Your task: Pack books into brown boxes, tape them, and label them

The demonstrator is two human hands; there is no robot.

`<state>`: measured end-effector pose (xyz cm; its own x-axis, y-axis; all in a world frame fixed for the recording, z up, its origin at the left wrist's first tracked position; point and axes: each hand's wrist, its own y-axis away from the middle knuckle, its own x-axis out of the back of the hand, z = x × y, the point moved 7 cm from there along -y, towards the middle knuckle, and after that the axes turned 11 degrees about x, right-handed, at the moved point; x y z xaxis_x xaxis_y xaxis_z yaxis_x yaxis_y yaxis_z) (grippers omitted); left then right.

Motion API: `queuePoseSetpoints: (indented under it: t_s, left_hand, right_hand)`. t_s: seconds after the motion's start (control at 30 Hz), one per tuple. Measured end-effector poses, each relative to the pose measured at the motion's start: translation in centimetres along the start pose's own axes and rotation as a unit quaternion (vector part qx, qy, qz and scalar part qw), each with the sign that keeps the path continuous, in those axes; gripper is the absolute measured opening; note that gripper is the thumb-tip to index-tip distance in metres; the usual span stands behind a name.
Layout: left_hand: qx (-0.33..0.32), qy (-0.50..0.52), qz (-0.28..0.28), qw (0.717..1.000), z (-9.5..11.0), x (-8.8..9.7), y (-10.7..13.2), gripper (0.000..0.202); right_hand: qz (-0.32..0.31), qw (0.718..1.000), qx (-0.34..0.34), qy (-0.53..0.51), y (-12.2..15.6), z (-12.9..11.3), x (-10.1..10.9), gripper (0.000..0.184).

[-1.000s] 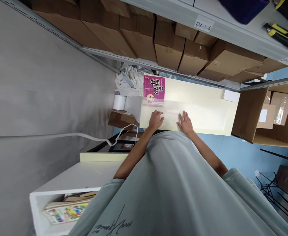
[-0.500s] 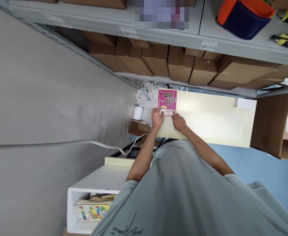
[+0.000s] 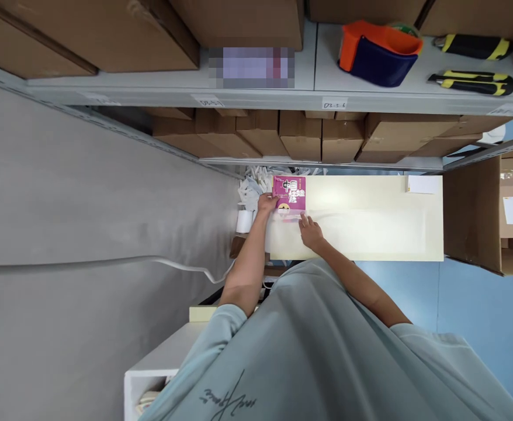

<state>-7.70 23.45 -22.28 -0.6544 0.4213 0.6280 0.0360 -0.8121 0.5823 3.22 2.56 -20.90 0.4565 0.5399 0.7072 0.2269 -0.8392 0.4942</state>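
Note:
A magenta book (image 3: 295,196) with large Chinese characters on its cover lies on the left end of a cream tabletop. It sits in a clear plastic sleeve (image 3: 289,216), whose see-through part extends below the book towards me. My left hand (image 3: 267,203) is closed at the left edge of the book, thumb on top. At the near right corner of the sleeve, my right hand (image 3: 311,233) touches the plastic with its fingers stretched out and slightly apart.
On the cream tabletop (image 3: 370,234) a white box (image 3: 422,185) lies at the far right. Cardboard boxes (image 3: 300,134) fill the shelf behind. Above are a tape dispenser (image 3: 379,55) and utility knives (image 3: 475,82). A white roll (image 3: 244,221) and paper strips (image 3: 256,184) are at left.
My left hand has gone from the sleeve's near left corner up to the book's left edge. My right hand stays at the near right corner. The camera view has tilted up.

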Motion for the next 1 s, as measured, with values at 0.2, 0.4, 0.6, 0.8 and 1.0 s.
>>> queuePoseSetpoints:
  t_s: [0.2,0.4,0.6,0.8,1.0]
  left_hand:
    - [-0.038,-0.004,0.036,0.999,2.9,1.0,2.2,0.017]
    - [-0.254,-0.006,0.081,0.964,9.0,2.7,10.2,0.022]
    - [-0.279,0.128,-0.004,0.952,11.1,1.8,16.5,0.033]
    - [-0.139,0.258,-0.269,0.918,8.4,-9.4,21.0,0.044]
    - [-0.075,0.204,-0.356,0.909,5.0,-19.5,26.8,0.036]
  right_hand:
    - [0.035,0.999,0.027,-0.026,2.0,0.4,0.2,0.075]
    - [0.032,0.997,0.024,-0.066,6.9,3.8,-0.6,0.064]
    - [0.231,0.934,-0.077,-0.261,13.9,10.0,2.6,0.072]
    - [0.404,0.774,-0.079,-0.481,21.4,13.1,7.2,0.083]
    - [0.449,0.750,-0.220,-0.433,30.2,16.3,3.7,0.066]
